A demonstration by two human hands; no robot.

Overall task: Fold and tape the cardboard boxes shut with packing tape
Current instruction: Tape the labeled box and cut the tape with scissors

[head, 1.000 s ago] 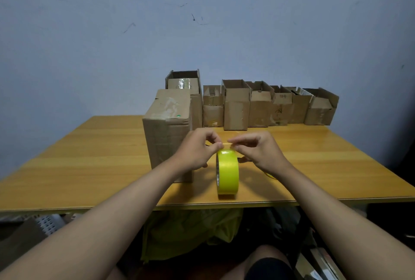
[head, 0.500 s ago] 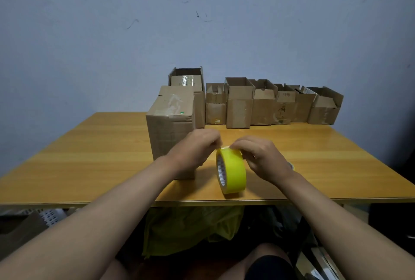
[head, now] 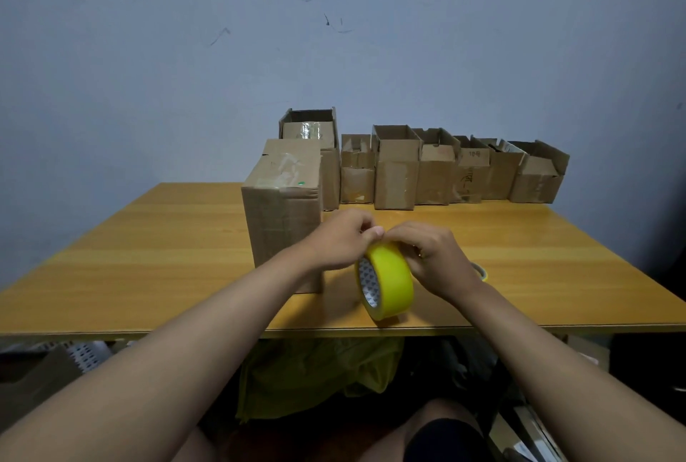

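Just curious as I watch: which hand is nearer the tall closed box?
Left. The left hand is right beside the tall closed box; the right hand is beyond the yellow tape roll.

Our wooden table (head: 167, 261) across the middle of the frame, 1 closed tall box (head: 284, 209) standing left of centre, our yellow tape roll (head: 388, 281) on edge near the front edge, open boxes (head: 445, 168) in a row along the back edge.
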